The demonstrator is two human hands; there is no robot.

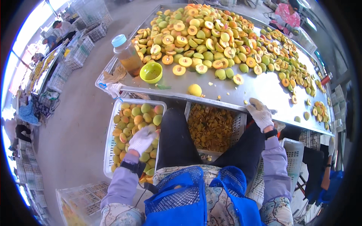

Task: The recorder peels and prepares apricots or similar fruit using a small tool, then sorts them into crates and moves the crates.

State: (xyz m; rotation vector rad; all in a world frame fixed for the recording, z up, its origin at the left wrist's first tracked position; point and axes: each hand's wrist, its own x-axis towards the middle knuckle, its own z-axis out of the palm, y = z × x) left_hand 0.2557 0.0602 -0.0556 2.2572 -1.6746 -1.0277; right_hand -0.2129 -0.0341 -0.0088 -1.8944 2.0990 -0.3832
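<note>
My left hand (142, 138), in a white knit glove, reaches down onto whole yellow-green, red-blushed stone fruits (131, 119) that look like small peaches or apricots. They fill a white plastic crate (108, 150) beside my left leg. Motion blurs its fingers, and I cannot see whether a fruit is in them. My right hand (260, 113), gloved too, is at the near edge of the metal table (237, 88). Its fingers curl around something small, with a dark tip sticking out to the right. One whole yellow fruit (194, 90) lies near the table edge, between the hands.
Halved fruits (211, 45) are heaped across the table. A lime-green bowl (151, 72) and a blue-capped bottle (127, 55) of brown liquid stand at its left corner. Between my legs is a crate of brown scraps (210, 126). A person (287, 17) works across the table.
</note>
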